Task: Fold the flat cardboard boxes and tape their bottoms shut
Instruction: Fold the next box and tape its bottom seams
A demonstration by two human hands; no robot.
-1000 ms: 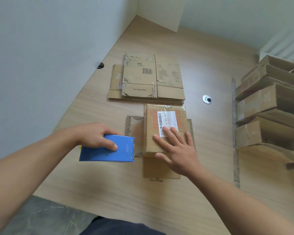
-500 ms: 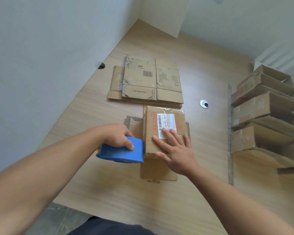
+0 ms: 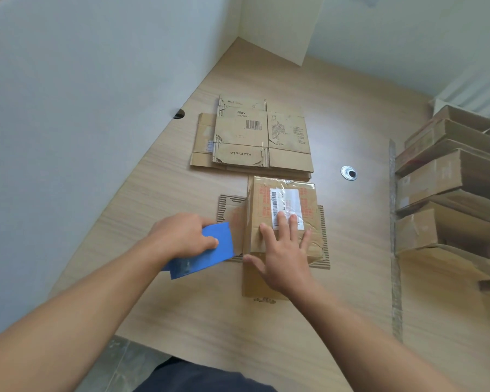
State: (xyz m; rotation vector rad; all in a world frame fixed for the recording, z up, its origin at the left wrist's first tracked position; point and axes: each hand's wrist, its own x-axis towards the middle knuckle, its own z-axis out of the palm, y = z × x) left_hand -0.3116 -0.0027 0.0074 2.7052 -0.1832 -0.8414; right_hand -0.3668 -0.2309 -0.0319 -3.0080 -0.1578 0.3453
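Head: table (image 3: 164, 193) against wall (image 3: 82, 94); left grip (image 3: 181, 236) clasps dispenser (image 3: 207, 256), right grip (image 3: 286, 256) flat atop box (image 3: 256, 210).

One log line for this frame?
left hand: holds blue tape dispenser | right hand: presses folded box | flat boxes: stacked behind

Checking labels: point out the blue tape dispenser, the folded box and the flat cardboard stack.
blue tape dispenser (image 3: 205, 257), head view, blue side panel.
folded box (image 3: 284, 200), head view, white label on top.
flat cardboard stack (image 3: 238, 137), head view, top sheet beside barcode.
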